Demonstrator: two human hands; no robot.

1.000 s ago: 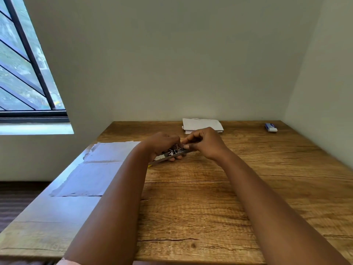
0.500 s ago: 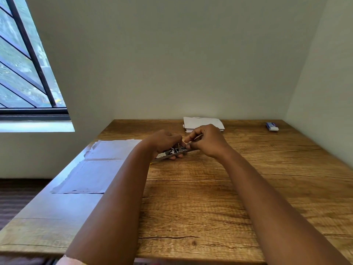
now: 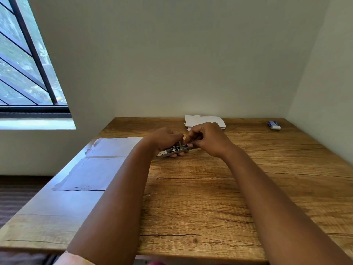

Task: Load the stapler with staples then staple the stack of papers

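Note:
A metal stapler (image 3: 176,150) lies opened above the middle of the wooden table (image 3: 210,197), its channel facing up. My left hand (image 3: 164,139) grips it from the left side. My right hand (image 3: 208,138) pinches a thin strip of staples (image 3: 193,140) over the stapler's right end, fingertips touching the stapler. A white stack of papers (image 3: 204,121) lies behind my hands at the table's far edge, partly hidden by my right hand.
A small blue and white staple box (image 3: 274,125) sits at the far right by the wall. A patch of sunlight (image 3: 95,165) covers the table's left part. Walls close the table at the back and right; a window is on the left.
My right hand has lifted slightly and shifted its fingers over the stapler's right end. My left hand keeps the stapler almost in the same place.

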